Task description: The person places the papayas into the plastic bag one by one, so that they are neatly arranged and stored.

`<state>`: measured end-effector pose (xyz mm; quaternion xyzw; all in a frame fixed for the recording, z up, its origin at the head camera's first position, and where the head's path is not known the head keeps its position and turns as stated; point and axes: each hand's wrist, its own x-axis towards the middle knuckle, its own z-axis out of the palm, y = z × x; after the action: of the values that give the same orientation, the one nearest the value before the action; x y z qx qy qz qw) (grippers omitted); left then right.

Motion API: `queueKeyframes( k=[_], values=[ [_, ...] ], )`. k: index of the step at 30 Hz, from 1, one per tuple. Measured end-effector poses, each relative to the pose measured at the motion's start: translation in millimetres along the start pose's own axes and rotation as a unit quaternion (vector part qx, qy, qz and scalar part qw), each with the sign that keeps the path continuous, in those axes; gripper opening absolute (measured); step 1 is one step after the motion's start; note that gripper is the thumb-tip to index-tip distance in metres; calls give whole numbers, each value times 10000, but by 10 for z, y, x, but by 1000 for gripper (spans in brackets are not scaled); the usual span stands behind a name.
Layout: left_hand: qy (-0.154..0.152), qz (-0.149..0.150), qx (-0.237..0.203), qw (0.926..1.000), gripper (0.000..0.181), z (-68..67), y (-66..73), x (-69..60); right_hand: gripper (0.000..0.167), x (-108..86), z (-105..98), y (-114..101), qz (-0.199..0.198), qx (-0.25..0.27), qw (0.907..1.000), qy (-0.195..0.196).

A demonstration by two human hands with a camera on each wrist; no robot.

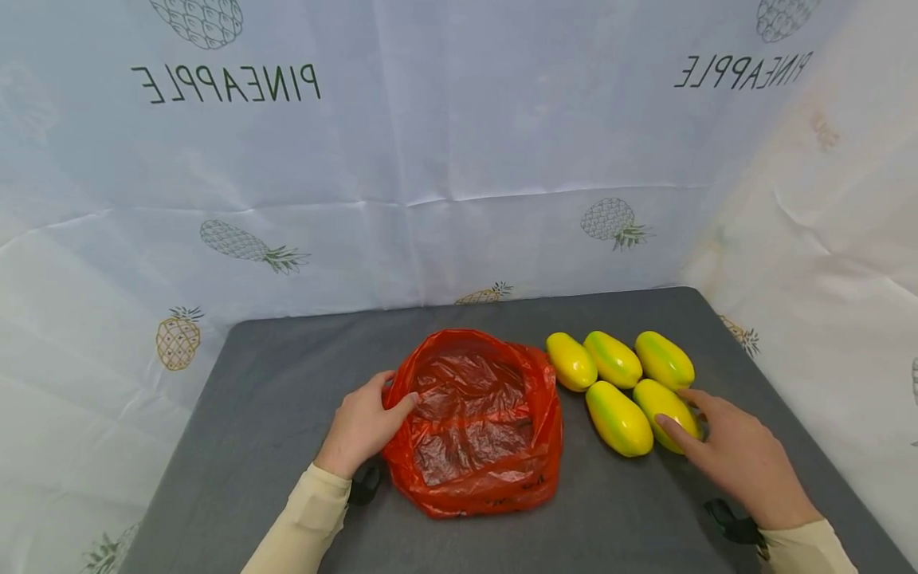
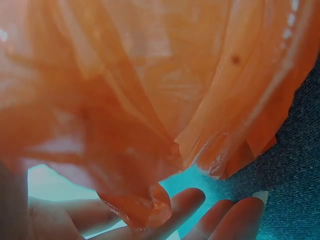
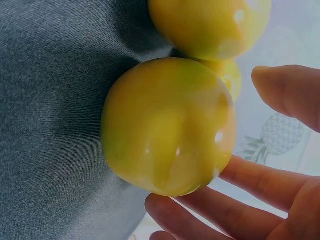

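A red plastic bag (image 1: 469,494) sits on the grey table with its mouth spread wide upward. At its left rim my left hand (image 1: 364,422) holds the plastic, thumb over the edge and fingers outside; the left wrist view shows the thin bag (image 2: 150,75) in front of those fingers. To the right lie several glossy yellow-green fruits, mango- or papaya-like. My right hand (image 1: 746,450) is at the nearest right fruit (image 1: 656,402). In the right wrist view, fingers touch this fruit's (image 3: 167,127) side, while the thumb stands apart from it.
Beside that fruit lies another in the front row (image 1: 618,418). Behind them are a left fruit (image 1: 571,361), a middle one (image 1: 613,359) and a right one (image 1: 664,359). A white pineapple-print cloth (image 1: 430,143) hangs behind the grey table (image 1: 287,383).
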<state>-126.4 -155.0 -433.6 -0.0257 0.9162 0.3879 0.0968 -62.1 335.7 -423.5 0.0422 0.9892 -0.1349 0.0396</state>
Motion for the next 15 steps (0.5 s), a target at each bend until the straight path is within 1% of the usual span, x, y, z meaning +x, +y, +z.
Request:
queueKeyframes(
  k=[9, 15],
  values=[
    [14, 59, 43, 10000, 66, 4, 4, 3, 93, -5, 6, -1, -96, 94, 9999, -54],
    [3, 34, 47, 10000, 71, 10, 6, -9, 92, -11, 33, 9, -158, 88, 9998, -5]
  ],
)
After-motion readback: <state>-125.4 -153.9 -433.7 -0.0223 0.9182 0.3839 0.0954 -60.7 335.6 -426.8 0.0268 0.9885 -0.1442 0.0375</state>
